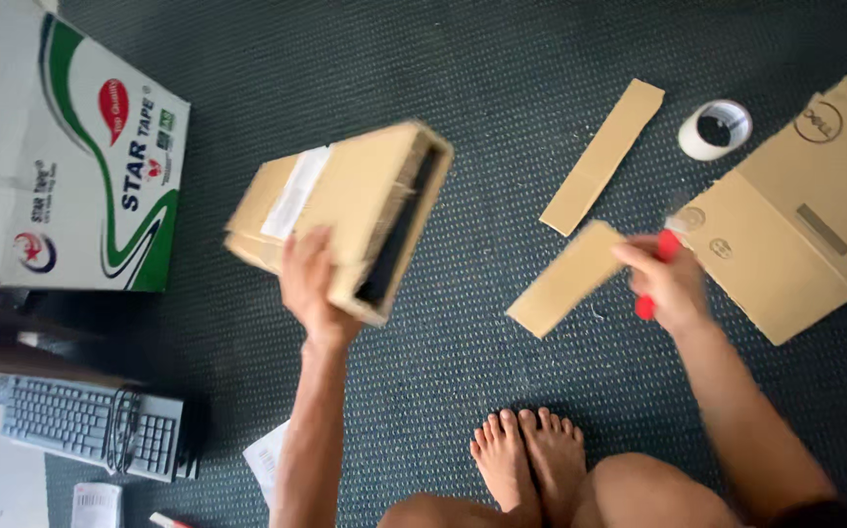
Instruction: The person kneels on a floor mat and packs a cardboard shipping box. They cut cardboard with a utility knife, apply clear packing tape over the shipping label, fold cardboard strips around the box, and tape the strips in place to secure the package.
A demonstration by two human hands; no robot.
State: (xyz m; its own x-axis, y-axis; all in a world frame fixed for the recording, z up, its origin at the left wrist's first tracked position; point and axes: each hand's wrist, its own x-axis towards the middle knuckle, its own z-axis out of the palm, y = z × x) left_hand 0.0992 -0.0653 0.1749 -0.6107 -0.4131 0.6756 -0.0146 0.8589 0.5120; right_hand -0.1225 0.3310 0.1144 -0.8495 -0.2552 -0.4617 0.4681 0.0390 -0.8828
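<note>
- Left hand (311, 284) grips a small cardboard box (345, 210), lifted off the carpet and tilted, open end showing a dark inside; fingers wrapped on its near side.
- Right hand (666, 284) is closed around a red-handled cutter (656, 279) and, as far as we can tell, pinches a cardboard strip (565, 279) by its end.
- Second cardboard strip (602, 156) lies on the carpet (502, 88), tape roll (715, 129) near it.
- Flattened cardboard sheet (795, 235) sits just beside our right hand.
- Large printed carton (62, 147) and keyboard (91, 425) lie far left; our bare feet (526, 460) below.
</note>
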